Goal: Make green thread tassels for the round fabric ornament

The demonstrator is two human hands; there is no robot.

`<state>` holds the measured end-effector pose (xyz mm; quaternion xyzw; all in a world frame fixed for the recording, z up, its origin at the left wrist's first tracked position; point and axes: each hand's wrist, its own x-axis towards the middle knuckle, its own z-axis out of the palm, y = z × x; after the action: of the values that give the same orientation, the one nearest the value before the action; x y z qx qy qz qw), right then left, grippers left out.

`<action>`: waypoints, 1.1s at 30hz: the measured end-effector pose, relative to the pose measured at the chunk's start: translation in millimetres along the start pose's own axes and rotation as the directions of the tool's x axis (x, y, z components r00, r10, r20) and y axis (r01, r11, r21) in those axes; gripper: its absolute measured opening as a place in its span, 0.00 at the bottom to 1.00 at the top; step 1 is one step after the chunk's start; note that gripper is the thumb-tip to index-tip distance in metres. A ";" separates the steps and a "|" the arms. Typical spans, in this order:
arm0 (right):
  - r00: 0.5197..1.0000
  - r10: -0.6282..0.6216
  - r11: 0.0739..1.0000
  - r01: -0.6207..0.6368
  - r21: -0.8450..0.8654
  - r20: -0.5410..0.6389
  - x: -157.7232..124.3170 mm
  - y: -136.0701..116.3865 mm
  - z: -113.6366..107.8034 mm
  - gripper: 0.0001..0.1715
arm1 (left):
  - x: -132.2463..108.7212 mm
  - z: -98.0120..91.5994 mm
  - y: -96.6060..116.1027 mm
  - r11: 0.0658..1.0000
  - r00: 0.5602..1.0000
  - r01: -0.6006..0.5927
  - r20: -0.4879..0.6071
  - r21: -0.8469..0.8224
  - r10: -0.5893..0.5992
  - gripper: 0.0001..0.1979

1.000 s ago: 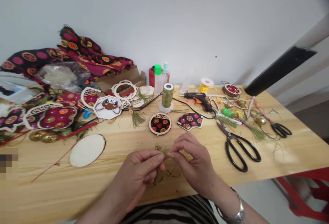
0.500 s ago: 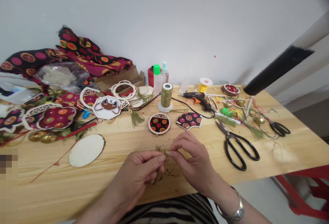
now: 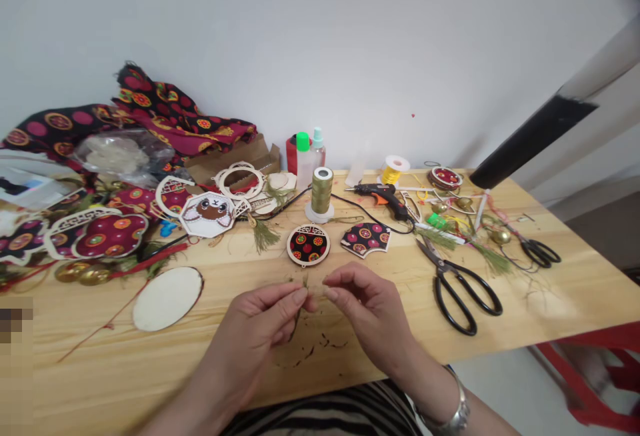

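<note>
My left hand [image 3: 260,333] and my right hand [image 3: 370,309] meet fingertip to fingertip above the wooden table's [image 3: 100,369] front edge. Both pinch a small tuft of green thread [image 3: 305,284], whose frayed end sticks up between the thumbs while a strand hangs down under my left fingers. Just beyond my hands lie a round wooden ornament with dotted black fabric [image 3: 308,245] and a fan-shaped fabric piece [image 3: 366,238]. A spool of olive-green thread [image 3: 321,193] stands upright behind them.
Large black scissors [image 3: 457,283] lie right of my hands, smaller scissors [image 3: 537,251] farther right. A glue gun [image 3: 383,195], yellow ribbon spool [image 3: 395,169] and bottles [image 3: 304,153] stand near the wall. An oval white blank [image 3: 167,297], ornaments and patterned cloth [image 3: 165,113] fill the left.
Both hands stay pinched on the thread tuft and have shifted slightly away from me on the table. The camera has tilted a little; nothing else moved.
</note>
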<state>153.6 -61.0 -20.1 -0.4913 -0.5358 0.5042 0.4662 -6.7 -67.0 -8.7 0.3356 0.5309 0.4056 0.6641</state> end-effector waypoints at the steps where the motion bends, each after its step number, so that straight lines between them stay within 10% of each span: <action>1: 0.998 0.051 0.997 -0.052 0.054 0.022 1.7 -1.3 0.6 0.04 | -0.2 0.0 -0.1 1.000 1.000 0.004 0.019 0.020 -0.004 0.09; 13: 0.861 0.283 0.804 -0.453 0.385 0.422 6.4 -2.9 -4.6 0.13 | -4.8 1.1 1.2 0.964 0.988 0.040 0.136 0.261 -0.078 0.13; 33: 0.963 0.129 0.958 -0.182 0.220 0.235 8.6 -9.5 -7.7 0.08 | -4.7 5.3 2.0 0.992 0.964 0.114 0.249 -0.049 -0.099 0.08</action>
<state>160.0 -51.9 -10.1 -0.4140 -0.4784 0.6513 0.4191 -2.5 -70.3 -3.8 0.3334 0.4489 0.3411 0.7557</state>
